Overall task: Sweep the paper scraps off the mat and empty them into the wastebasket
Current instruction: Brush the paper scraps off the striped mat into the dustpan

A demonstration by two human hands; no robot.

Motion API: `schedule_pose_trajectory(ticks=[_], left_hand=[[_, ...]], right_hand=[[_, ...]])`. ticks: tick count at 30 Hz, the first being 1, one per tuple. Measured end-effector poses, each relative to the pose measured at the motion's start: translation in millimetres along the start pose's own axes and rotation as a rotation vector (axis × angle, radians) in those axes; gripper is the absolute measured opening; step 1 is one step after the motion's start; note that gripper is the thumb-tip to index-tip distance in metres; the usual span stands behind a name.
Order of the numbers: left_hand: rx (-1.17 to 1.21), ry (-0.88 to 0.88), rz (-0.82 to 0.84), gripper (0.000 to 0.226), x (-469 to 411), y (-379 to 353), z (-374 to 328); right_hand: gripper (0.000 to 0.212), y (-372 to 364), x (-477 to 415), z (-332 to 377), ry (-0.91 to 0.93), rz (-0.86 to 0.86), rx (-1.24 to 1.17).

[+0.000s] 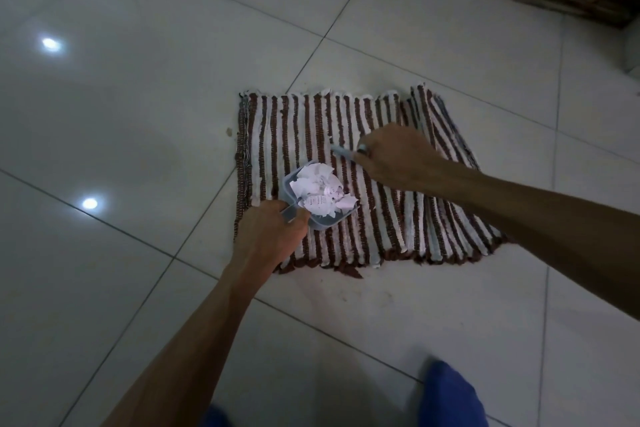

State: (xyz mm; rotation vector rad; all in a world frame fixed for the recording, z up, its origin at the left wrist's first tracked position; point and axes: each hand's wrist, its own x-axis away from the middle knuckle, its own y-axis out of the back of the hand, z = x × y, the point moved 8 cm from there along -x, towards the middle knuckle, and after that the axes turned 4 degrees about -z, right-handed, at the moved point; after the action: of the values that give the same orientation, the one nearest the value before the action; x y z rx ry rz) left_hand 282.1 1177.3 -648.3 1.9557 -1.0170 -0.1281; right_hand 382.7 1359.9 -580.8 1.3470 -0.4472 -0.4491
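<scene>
The left hand point(268, 236) is clenched on the handle of a small grey dustpan point(304, 199), which rests on the striped mat point(398, 218) just beyond the grip, heaped with white paper scraps point(320, 192). To its right, the right hand point(394, 158) grasps a small brush point(341, 150), its tip touching the mat just past the dustpan.

Brown-and-white striped mat point(346, 184), white printed paper scraps point(320, 192), pale grey dustpan point(323, 220), whitish floor tiles point(138, 97).
</scene>
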Motion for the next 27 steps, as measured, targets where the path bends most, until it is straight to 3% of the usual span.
schedule_pose_trajectory(ticks=[6, 10, 15, 22, 27], left_hand=[[0.011, -0.047, 0.03, 0.035, 7.0, -1.9, -3.5], [0.096, -0.084, 0.043, 0.025, 19.3, -7.7, -5.6], [-0.001, -0.072, 0.043, 0.022, 24.5, -14.7, -1.6], [0.008, -0.074, 0.014, 0.034, 22.7, -17.8, -6.5], [0.114, -0.092, 0.092, 0.034, 24.9, -29.1, -11.1]], right_hand=[[0.04, 19.2, 1.7, 12.3, 0.041, -0.018, -0.242], [0.043, 40.2, -5.0, -4.8, -0.003, -0.106, -0.155], [0.047, 15.0, 8.4, -3.9, 0.006, -0.029, 0.053], [0.042, -6.5, 29.1, 30.4, 0.1, 0.008, -0.031], [0.047, -7.7, 37.4, 38.5, 0.128, -0.007, -0.098]])
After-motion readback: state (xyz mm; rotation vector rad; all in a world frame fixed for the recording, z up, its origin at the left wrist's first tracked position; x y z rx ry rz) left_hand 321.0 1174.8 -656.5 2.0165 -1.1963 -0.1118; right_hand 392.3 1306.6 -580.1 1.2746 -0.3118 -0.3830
